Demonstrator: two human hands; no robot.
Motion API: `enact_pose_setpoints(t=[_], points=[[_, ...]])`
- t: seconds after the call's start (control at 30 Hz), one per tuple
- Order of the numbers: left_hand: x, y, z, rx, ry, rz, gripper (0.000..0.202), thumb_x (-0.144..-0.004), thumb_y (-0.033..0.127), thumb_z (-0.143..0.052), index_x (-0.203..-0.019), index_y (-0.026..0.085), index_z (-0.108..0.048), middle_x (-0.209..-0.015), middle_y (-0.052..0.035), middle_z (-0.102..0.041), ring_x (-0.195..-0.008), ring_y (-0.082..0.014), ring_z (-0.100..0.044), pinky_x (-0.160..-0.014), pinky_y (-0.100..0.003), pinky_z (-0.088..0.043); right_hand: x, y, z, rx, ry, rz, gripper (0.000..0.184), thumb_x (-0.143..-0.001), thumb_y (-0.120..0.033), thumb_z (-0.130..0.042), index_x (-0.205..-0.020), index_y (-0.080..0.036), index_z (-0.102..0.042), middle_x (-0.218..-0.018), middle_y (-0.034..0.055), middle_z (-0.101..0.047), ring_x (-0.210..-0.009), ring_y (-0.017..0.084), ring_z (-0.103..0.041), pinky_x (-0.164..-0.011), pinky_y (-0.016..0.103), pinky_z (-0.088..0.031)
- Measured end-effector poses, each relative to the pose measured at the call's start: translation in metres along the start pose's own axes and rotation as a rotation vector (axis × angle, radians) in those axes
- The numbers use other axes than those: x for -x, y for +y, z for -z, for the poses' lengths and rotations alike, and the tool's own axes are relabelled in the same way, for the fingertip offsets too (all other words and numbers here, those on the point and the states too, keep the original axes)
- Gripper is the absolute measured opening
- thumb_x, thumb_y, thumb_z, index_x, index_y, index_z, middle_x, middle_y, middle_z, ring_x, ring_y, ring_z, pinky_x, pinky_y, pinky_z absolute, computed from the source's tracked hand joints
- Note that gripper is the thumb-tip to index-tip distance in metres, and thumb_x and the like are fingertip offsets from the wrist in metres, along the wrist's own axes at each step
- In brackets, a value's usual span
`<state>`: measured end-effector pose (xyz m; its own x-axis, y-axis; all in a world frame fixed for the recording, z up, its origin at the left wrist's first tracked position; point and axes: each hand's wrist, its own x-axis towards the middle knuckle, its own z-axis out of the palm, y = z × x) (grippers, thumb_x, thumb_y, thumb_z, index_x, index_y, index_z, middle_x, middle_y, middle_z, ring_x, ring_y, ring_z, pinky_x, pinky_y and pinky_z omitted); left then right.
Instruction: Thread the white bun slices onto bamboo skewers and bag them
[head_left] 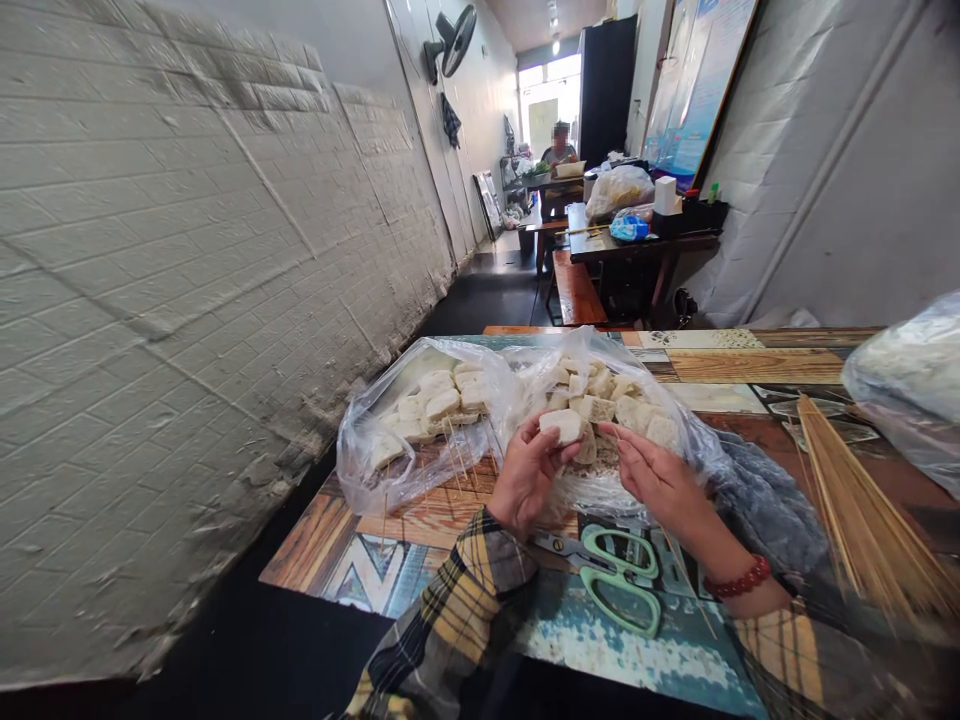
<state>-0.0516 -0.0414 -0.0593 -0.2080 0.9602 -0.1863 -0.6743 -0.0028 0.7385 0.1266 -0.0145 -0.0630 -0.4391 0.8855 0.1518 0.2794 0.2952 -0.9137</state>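
While the person's left hand (pixel 529 470) is holding a pale piece (pixel 560 427) between curled fingers and thumb, the right hand (pixel 660 480) is pinching a thin stick (pixel 688 580), its fingers drawn together and the stick's tip pointing toward the piece. The held piece is hovering over the near side of an open clear bag (pixel 600 495), where a heap of similar pieces (pixel 600 385) is lying. To the left, a second clear bag (pixel 356 450) is holding more pieces, and several skewers (pixel 454 455) are jutting out of them toward the person. Just below the hands, green-handled scissors (pixel 592 572) are lying on the patterned tabletop (pixel 600 650). Off to the right, crumpled grey material (pixel 765 500) is resting beside the open bag, and a bundle of sticks (pixel 862 510) is fanning out near a filled plastic bag (pixel 915 385). Farther back, another person (pixel 561 157) is sitting behind a table.
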Motion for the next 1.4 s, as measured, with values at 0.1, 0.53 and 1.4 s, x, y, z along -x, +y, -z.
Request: enact_pose_setpoints(t=[0.1, 0.53, 1.4], points=[[-0.001, 0.0, 0.002, -0.001, 0.003, -0.011, 0.027, -0.072, 0.015, -0.074, -0.097, 0.015, -0.063, -0.106, -0.0072, -0.067, -0.09, -0.0179, -0.068, -0.08, -0.029, -0.056, 0.003, -0.001, -0.001, -0.004, 0.02, 0.014, 0.05, -0.097, -0.046, -0.036, -0.129, -0.016, -0.059, -0.055, -0.003, -0.047, -0.049, 0.016, -0.05, -0.047, 0.028, -0.04], [-0.008, 0.003, 0.011, 0.024, 0.037, -0.095, 0.03, -0.073, 0.024, -0.077, -0.098, 0.017, -0.062, -0.11, -0.0078, -0.068, -0.092, -0.0199, -0.069, -0.086, -0.036, -0.056, 0.011, -0.009, -0.019, 0.225, -0.076, 0.191, 0.043, -0.093, -0.027, -0.039, -0.124, -0.016, -0.068, -0.107, 0.0093, -0.076, -0.091, 0.022, -0.073, -0.084, 0.036, -0.056], [-0.008, 0.006, 0.009, 0.074, 0.109, -0.158, 0.03, -0.068, 0.018, -0.077, -0.096, 0.016, -0.065, -0.1, -0.0051, -0.072, -0.085, -0.0206, -0.069, -0.09, -0.042, -0.053, 0.014, -0.006, -0.023, 0.228, -0.102, 0.233, 0.043, -0.092, -0.021, -0.041, -0.126, -0.015, -0.067, -0.116, 0.0094, -0.074, -0.102, 0.024, -0.071, -0.092, 0.04, -0.056]])
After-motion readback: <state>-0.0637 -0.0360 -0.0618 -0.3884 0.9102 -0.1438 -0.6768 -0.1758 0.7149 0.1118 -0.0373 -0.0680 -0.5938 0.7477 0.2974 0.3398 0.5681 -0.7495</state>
